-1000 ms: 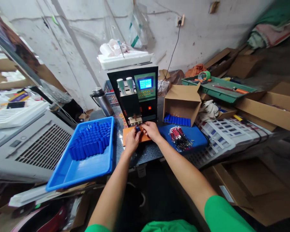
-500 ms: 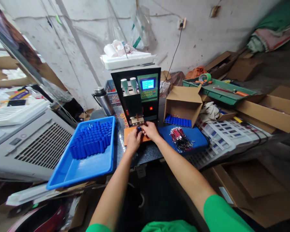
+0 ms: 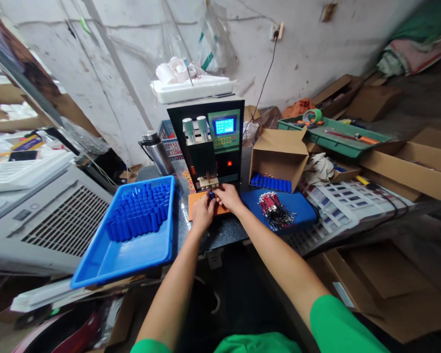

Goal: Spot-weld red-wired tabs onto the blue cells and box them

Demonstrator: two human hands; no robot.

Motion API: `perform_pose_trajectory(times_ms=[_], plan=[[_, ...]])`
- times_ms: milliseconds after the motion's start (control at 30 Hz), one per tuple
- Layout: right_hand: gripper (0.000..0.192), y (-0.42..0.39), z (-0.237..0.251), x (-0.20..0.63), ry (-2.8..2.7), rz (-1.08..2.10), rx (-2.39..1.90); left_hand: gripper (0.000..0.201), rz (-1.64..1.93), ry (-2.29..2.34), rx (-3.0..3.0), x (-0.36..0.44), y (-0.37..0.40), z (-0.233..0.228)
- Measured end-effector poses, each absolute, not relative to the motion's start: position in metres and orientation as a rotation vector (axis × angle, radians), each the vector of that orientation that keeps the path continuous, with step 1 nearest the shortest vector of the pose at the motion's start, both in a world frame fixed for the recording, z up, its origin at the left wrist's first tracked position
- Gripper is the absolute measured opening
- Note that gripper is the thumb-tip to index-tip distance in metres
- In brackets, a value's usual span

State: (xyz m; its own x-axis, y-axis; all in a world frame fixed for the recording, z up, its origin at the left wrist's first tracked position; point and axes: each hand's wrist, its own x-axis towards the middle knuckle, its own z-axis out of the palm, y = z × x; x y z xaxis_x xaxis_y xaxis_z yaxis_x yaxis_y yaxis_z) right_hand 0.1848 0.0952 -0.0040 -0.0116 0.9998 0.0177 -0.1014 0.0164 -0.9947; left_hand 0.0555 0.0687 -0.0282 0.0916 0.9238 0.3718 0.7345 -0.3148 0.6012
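My left hand (image 3: 203, 211) is closed round a small blue battery cell (image 3: 211, 195), most of it hidden by the fingers. Right beside it, the fingers of my right hand (image 3: 228, 197) pinch together at the cell's end; what they hold is too small to make out. Both hands rest over an orange base plate (image 3: 195, 200), just under the electrodes (image 3: 208, 181) of a black spot welder (image 3: 230, 179) with a lit display. Red and black wire leads (image 3: 275, 211) lie bundled on a blue case (image 3: 303, 208) to the right.
On the left, a blue tray (image 3: 123, 264) holds many blue cells (image 3: 139, 213). A cardboard box (image 3: 279, 147) with a row of blue cells (image 3: 270, 182) stands right of the welder. Behind the tray is a steel flask (image 3: 158, 153). A green tray (image 3: 338, 137) carries tools and tape.
Both hands stay at the welder's electrodes with almost no visible movement. The camera view has shifted very slightly.
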Motion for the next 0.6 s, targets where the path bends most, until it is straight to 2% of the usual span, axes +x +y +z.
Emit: perform_pose_trajectory(times_ms=[433, 600], plan=[[0.022, 0.0950, -0.0058, 0.1850, -1.135, 1.280, -1.111, 0.028, 1.058, 1.639, 2.098, 0.0551, 0.0693, -0.0289], [0.031, 0.0912, -0.0043, 0.1921, -1.250, 1.222, -1.181, 0.020, 1.049, 1.640, 2.066, 0.0568, 0.0683, -0.0253]])
